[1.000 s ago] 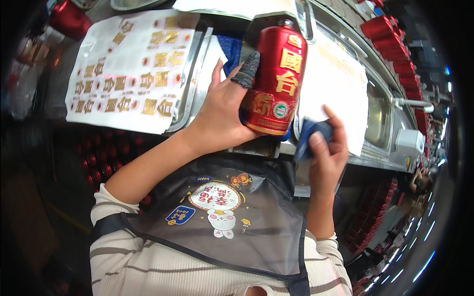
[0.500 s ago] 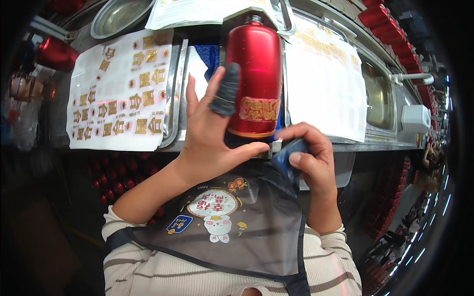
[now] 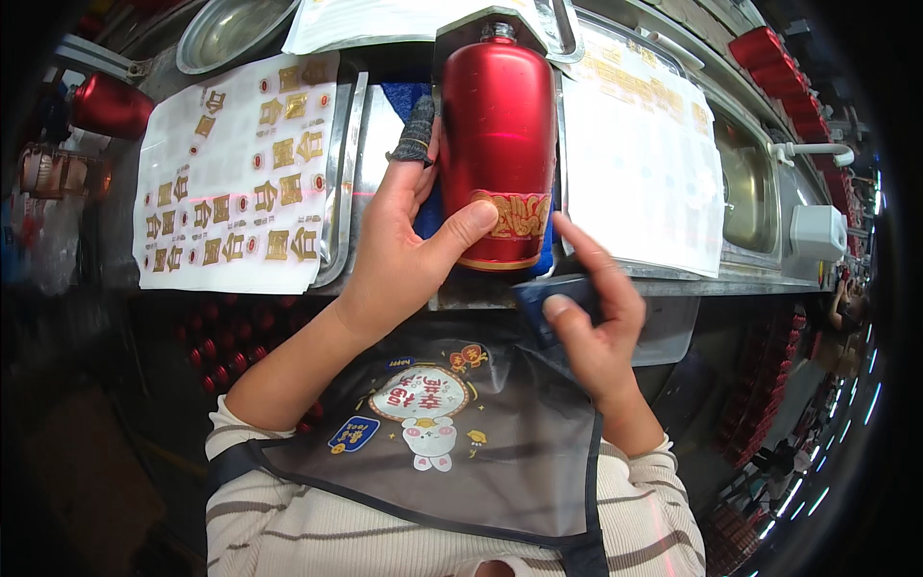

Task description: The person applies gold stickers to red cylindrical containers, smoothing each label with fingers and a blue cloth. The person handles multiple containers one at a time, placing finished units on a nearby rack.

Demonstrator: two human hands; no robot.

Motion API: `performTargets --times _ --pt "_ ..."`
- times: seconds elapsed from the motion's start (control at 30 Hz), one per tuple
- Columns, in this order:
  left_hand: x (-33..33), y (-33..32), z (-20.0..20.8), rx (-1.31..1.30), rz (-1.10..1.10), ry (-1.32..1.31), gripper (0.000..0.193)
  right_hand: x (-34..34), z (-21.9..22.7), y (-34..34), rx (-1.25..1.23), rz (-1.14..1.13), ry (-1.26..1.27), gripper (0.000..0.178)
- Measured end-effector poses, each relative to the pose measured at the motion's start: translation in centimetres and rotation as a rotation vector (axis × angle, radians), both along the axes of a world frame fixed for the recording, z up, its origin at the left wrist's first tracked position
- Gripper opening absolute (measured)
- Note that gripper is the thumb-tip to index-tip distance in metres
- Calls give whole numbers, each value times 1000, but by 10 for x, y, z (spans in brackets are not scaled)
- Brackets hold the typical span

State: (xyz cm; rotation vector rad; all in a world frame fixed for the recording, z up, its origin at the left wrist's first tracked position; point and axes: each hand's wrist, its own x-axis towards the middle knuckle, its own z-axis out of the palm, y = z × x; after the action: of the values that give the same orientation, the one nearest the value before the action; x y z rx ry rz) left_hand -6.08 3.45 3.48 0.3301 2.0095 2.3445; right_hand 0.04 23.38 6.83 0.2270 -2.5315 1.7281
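Observation:
A glossy red bottle (image 3: pixel 498 135) lies in front of me with its neck pointing away. Across its lower end runs a gold patterned decal (image 3: pixel 524 217). My left hand (image 3: pixel 389 264) grips the bottle from the left, thumb pressed on the decal and fingers along the side. A dark grey cover (image 3: pixel 415 133) wraps one of its fingertips. In my right hand (image 3: pixel 613 332) is a flat dark blue piece (image 3: pixel 543 306), pinched under the thumb; its kind is unclear. That hand's index finger reaches toward the bottle's lower right edge.
White sheets with gold characters (image 3: pixel 236 183) lie on a metal tray at left. More pale sheets (image 3: pixel 644 183) cover the right side, beside a sink (image 3: pixel 750 192) with a white tap. A metal bowl (image 3: pixel 231 38) stands far left. Blue cloth (image 3: pixel 404 96) shows beside the bottle.
My left hand has shifted from beside the bottle's base onto it, its thumb now on the decal. My right hand still holds the blue piece, its index finger now stretched out.

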Motion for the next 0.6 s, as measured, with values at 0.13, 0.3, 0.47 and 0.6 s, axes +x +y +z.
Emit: performTargets --times 0.13,0.3,0.47,0.6 --pt "1 -2 0 19 -11 2 70 -9 2 -5 -147 -383 4 40" --pt "0 -1 1 79 -58 -42 67 -13 -6 -32 317 -277 441 27" --pt "-1 -9 0 66 -141 -119 72 -18 11 -49 472 61 608 40" --pt "-1 -26 2 85 -94 -147 68 -26 17 -37 423 -40 573 35"
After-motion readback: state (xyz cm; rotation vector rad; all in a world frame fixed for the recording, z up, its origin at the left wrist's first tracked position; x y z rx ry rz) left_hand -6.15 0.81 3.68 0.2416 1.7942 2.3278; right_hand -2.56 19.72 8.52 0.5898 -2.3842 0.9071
